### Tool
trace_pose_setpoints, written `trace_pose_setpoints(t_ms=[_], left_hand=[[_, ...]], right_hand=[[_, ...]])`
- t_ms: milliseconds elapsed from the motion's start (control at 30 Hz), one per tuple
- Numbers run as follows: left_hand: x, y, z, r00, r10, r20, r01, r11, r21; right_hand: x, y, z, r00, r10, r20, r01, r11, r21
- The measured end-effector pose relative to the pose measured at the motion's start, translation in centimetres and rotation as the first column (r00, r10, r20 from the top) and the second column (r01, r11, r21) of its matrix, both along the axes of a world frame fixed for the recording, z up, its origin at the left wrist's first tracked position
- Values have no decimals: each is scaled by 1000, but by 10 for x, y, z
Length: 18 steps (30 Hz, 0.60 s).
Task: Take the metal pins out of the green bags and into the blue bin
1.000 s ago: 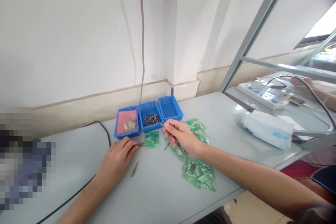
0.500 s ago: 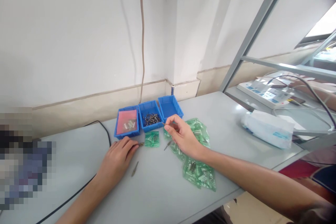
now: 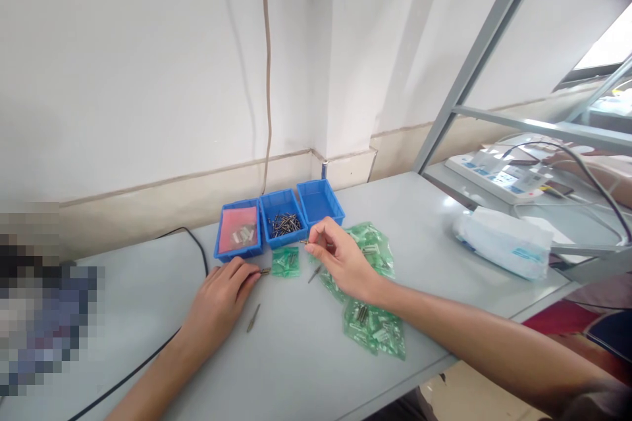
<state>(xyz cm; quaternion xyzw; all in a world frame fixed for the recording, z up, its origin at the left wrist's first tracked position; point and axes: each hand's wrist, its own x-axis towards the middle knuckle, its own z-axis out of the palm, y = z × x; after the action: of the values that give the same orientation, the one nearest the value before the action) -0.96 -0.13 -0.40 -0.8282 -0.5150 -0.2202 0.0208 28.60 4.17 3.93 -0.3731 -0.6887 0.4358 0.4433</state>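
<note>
Worker's R hand [image 3: 340,260] is pinching a slim metal pin [image 3: 303,241], now tipping flatter nr the middle blue plastic bin [image 3: 287,239], apparently mid-turn; L hand [image 3: 224,289] is holding a dull-gold metal pc [image 3: 265,271] beside a flat green plastic pkt [image 3: 285,262].

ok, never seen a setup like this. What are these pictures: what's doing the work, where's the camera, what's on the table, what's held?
No robot: a person's bare hands, seen from one head-worn camera looking forward and down. The left hand rests on the table, holding a small metal piece; the right hand pinches a slim metal part. Around them lie blue bins, one holding a pile of pins, plus green bags and two loose pins.
</note>
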Motion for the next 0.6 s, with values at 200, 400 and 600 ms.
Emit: trace_pose_setpoints(t_ms=[200, 400, 600], left_hand=[[0, -1, 1, 1000, 8, 8, -8, 1000, -3], [0, -1, 1, 1000, -4, -7, 4, 1000, 13], [0, -1, 1, 1000, 2, -16, -2, 1000, 28]], right_hand=[[0, -1, 2, 1000, 0, 16, 0, 1000, 3], [0, -1, 4, 999, 29, 35, -30, 999, 20], [0, -2, 2, 999, 33, 33, -34, 999, 38]])
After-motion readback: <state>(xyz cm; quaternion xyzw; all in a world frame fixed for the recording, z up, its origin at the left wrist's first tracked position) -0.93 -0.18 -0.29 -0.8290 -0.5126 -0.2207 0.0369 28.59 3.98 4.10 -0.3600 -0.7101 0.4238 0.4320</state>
